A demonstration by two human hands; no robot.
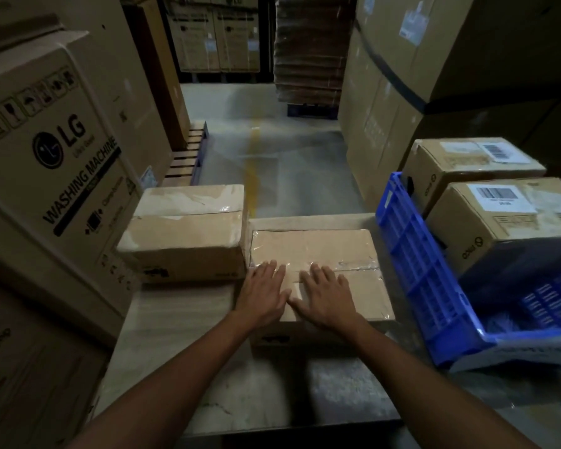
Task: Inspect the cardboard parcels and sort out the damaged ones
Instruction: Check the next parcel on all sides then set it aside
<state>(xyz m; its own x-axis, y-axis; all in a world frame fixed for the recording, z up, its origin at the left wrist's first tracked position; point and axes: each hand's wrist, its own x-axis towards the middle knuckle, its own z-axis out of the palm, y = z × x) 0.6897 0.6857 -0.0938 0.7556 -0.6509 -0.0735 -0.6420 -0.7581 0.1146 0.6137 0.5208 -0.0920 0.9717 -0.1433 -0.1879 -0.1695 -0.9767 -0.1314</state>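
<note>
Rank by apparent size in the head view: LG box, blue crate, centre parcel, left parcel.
1. LG box
2. blue crate
3. centre parcel and left parcel: they look about alike, and the centre one is nearer the camera, so unranked.

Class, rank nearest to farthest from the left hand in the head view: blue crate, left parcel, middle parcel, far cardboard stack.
1. Middle parcel, under the left hand.
2. Left parcel, alongside.
3. Blue crate, right.
4. Far cardboard stack, ahead.
</note>
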